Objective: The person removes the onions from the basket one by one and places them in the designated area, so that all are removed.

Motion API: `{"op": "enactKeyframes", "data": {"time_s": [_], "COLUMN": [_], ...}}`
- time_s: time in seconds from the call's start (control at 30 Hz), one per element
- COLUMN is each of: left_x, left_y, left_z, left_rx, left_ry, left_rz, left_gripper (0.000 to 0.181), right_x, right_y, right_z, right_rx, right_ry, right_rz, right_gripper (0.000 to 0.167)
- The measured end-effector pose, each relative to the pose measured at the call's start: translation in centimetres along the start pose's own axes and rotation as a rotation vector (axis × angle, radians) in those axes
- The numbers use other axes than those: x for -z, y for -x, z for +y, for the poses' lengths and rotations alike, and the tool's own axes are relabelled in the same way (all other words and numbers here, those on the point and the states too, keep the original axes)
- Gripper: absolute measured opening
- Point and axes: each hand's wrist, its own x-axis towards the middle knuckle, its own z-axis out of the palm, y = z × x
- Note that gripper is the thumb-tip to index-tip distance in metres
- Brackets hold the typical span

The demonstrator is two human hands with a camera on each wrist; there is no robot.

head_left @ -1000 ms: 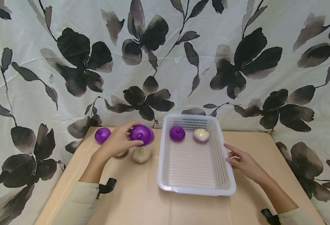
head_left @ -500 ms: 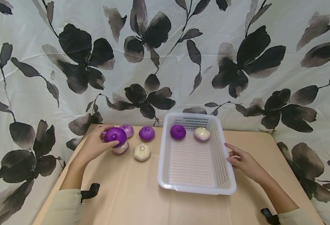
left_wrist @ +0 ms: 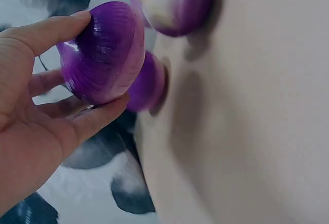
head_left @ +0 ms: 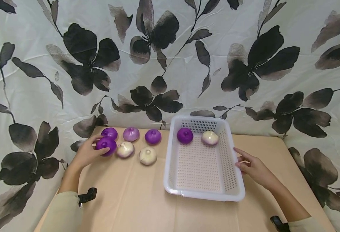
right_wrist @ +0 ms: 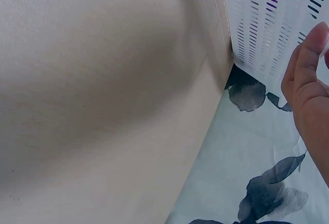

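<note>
My left hand (head_left: 88, 153) grips a purple onion (head_left: 106, 146) at the left end of a group of onions. In the left wrist view, the thumb and fingers wrap this onion (left_wrist: 105, 54), which is held off the table. Just behind it sits another purple onion (head_left: 110, 133); a white-and-purple onion (head_left: 125, 149) lies to its right. At the other side, my right hand (head_left: 255, 169) holds the right rim of a white plastic basket (head_left: 204, 195). Inside the basket are a purple onion (head_left: 185, 135) and a whitish onion (head_left: 210, 138), both toward the back.
A light purple onion (head_left: 131, 134), a purple onion (head_left: 153, 137) and a cream onion (head_left: 148, 156) stand between the left hand and the basket. The light wooden table (head_left: 138, 199) ends at a flower-patterned cloth (head_left: 199, 74) behind.
My left hand has carried the purple onion leftward and lower, away from the basket. Onions it covered before are now visible. The right hand has stayed at the basket rim.
</note>
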Motion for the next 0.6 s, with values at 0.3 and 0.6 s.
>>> {"op": "enactKeyframes", "data": {"time_s": [0.3, 0.6], "left_x": [0.1, 0.0], "left_y": [-0.7, -0.9], "left_z": [-3.1, -4.8], "left_rx": [0.078, 0.125], "left_ry": [0.003, 0.033], "left_rz": [-0.011, -0.032], "left_gripper": [0.075, 0.076], "right_x": [0.2, 0.3], "right_y": [-0.1, -0.1], "right_z": [-0.3, -0.4], "right_rx": [-0.010, -0.005], "right_ry": [-0.008, -0.011], "right_rz": [-0.002, -0.010], "right_gripper": [0.069, 0.069]}}
